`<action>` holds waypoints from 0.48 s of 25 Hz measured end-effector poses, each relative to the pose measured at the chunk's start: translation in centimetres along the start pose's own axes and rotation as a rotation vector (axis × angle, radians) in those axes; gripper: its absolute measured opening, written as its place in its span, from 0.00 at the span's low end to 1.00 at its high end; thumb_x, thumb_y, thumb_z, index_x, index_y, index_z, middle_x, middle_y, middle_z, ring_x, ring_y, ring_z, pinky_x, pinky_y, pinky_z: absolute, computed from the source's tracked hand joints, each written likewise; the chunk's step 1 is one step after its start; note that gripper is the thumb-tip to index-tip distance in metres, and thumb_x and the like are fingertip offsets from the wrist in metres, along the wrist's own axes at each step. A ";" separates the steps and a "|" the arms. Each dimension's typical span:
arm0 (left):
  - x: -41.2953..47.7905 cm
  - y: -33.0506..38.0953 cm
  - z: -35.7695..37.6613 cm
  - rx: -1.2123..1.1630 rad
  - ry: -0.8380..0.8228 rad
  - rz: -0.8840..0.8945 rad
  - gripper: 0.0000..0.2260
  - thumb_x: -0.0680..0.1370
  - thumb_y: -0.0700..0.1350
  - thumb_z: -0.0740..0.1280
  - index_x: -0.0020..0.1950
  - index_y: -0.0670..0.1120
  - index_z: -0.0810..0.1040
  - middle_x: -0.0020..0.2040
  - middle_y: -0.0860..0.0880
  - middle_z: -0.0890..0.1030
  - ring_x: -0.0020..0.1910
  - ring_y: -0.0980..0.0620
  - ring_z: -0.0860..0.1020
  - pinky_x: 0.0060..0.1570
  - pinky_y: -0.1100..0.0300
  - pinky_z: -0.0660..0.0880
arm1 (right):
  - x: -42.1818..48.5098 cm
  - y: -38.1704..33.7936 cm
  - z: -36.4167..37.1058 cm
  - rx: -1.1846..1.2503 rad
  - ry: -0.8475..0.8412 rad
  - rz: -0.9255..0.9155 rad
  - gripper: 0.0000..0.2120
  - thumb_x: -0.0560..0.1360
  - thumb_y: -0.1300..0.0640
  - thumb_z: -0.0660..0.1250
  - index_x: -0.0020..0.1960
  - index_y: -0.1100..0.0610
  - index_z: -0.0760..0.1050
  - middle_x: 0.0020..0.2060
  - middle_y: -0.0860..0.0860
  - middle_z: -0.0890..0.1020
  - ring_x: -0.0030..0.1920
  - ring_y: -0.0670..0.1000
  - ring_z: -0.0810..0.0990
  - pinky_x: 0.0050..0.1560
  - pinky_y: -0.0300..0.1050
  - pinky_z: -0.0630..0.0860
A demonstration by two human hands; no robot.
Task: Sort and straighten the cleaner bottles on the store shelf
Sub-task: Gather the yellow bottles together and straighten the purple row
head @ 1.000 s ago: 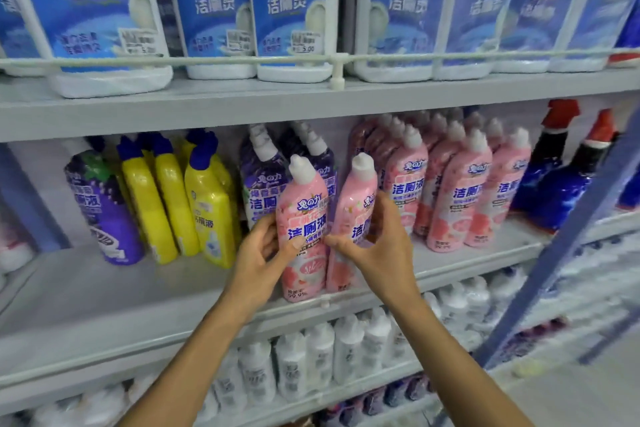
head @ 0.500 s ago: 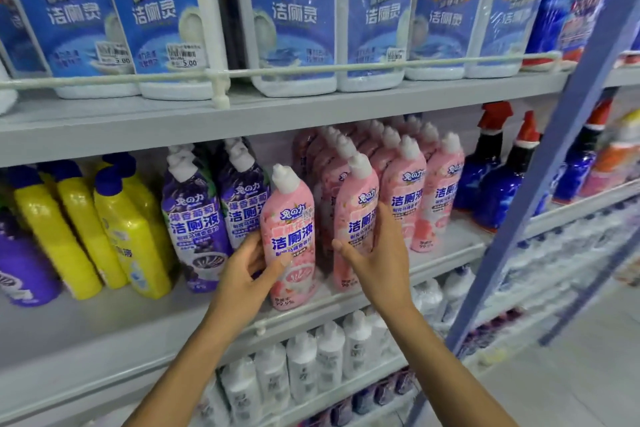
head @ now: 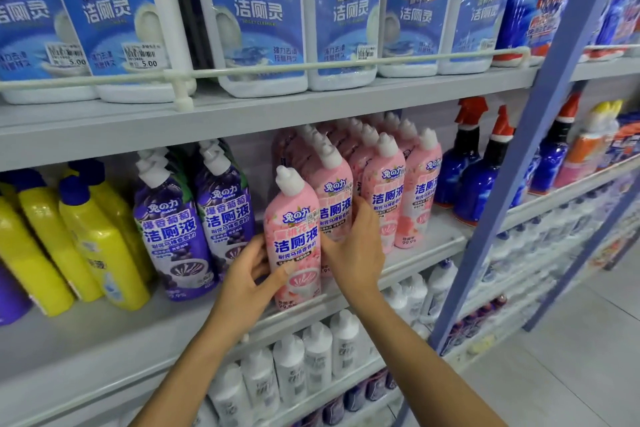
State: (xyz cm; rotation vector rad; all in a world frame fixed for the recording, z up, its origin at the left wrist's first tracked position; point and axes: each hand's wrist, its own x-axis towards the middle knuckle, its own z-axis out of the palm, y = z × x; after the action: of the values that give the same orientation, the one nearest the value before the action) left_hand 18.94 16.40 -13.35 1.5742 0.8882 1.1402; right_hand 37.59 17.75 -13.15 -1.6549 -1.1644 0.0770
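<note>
Fingers (head: 255,249) of the left hand (head: 242,282) curl round the lower body of the front pink bottle (head: 294,236), thumb across its label. The right hand (head: 356,250) wraps the second pink bottle (head: 334,204) just behind it. Both bottles stand near the front edge of the middle shelf (head: 104,333), beside the purple bottles (head: 173,229). They look full, so probably heavyish, stiff and slick-labelled; a low, whole-body grip suits. Room is tight: neighbours crowd both sides and the shelf edge is close.

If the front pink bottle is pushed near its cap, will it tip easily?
Probably: the front pink bottle is tall and narrow, near the shelf edge. Its glossy wrap may be slippery. It looks rigid under the left hand.
</note>
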 end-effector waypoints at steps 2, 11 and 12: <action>-0.1 0.0 0.6 -0.003 -0.021 0.006 0.19 0.76 0.42 0.73 0.67 0.48 0.76 0.60 0.53 0.85 0.60 0.54 0.83 0.59 0.57 0.80 | 0.2 1.3 -0.5 0.170 -0.064 -0.046 0.38 0.69 0.36 0.76 0.73 0.47 0.66 0.65 0.42 0.76 0.65 0.45 0.76 0.61 0.54 0.78; 0.1 -0.5 0.7 -0.058 0.000 0.016 0.18 0.75 0.48 0.76 0.63 0.49 0.79 0.58 0.50 0.86 0.60 0.50 0.83 0.59 0.54 0.81 | -0.2 0.4 -0.9 0.029 0.002 0.009 0.37 0.66 0.27 0.72 0.66 0.44 0.67 0.57 0.39 0.76 0.56 0.43 0.77 0.51 0.53 0.79; 0.2 -0.5 0.5 -0.050 -0.001 0.019 0.18 0.75 0.48 0.76 0.63 0.49 0.79 0.58 0.49 0.86 0.60 0.50 0.83 0.59 0.53 0.81 | -0.2 0.2 -0.6 0.025 0.001 0.014 0.37 0.66 0.27 0.72 0.67 0.44 0.66 0.57 0.40 0.76 0.56 0.44 0.77 0.51 0.53 0.79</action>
State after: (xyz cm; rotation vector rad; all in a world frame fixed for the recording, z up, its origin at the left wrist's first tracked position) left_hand 19.42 16.56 -13.80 1.5457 0.8397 1.1663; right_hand 37.97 17.14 -13.16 -1.6416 -1.1468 0.0997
